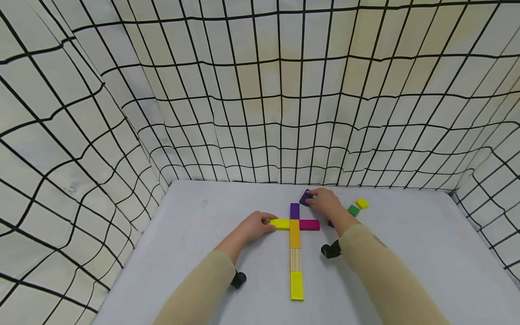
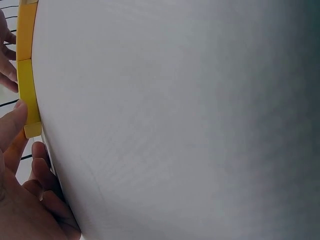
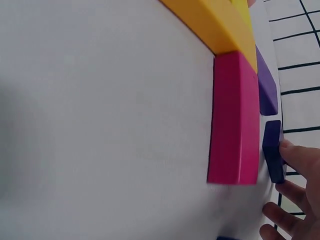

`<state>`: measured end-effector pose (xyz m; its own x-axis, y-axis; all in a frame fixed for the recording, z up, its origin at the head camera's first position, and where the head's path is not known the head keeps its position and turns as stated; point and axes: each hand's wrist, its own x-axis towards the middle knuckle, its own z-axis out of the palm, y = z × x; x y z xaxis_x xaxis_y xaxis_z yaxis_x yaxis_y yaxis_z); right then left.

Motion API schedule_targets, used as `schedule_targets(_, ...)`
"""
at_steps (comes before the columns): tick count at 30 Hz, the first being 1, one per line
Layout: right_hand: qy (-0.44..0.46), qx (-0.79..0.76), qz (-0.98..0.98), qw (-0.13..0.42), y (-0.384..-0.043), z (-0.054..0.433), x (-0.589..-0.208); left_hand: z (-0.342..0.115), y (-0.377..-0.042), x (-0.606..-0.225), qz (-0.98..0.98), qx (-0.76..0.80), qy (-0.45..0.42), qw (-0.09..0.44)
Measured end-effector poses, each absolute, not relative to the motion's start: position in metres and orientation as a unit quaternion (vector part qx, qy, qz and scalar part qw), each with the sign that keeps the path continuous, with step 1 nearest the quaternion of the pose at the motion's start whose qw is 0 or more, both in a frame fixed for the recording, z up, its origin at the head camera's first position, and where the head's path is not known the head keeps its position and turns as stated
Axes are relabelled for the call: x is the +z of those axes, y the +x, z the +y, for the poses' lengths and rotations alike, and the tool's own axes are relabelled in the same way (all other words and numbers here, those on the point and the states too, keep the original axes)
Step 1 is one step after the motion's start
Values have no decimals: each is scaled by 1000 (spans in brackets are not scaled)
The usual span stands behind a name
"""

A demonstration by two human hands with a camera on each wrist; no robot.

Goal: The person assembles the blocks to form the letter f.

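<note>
Flat blocks form a cross on the white table. Its stem is an orange block point(image 1: 294, 234), a ribbed pale wooden block point(image 1: 295, 259) and a bottom yellow block point(image 1: 297, 286). A purple block point(image 1: 294, 211) tops it, and a magenta block point(image 1: 309, 225) makes the right arm. My left hand point(image 1: 257, 225) pinches the outer end of the left-arm yellow block point(image 2: 28, 92) between thumb and finger. Beyond the magenta block, my right hand point(image 1: 326, 201) holds a dark purple block point(image 3: 273, 150) by thumb and fingers, slanted and apart from the top purple one.
To the right of the right hand lie a loose green block point(image 1: 353, 210) and a small yellow block point(image 1: 362, 203). Another dark block point(image 1: 331, 223) is partly hidden by the right forearm. Black netting point(image 1: 260, 97) over white walls encloses the table point(image 1: 195, 253) at the back and sides.
</note>
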<state>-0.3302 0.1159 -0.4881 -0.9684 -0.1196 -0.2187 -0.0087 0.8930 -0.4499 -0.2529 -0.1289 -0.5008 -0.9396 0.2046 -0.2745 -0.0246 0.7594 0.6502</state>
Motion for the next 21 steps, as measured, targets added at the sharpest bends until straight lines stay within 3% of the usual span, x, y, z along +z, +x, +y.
schedule_targets(9, -4, -237, 968, 86, -331, 102, -497, -129, -254, -504, 924, 342, 50, 166)
schedule_targets(21, -5, -216, 972, 89, -330, 96, -499, -129, -252, -500, 924, 340, 49, 165)
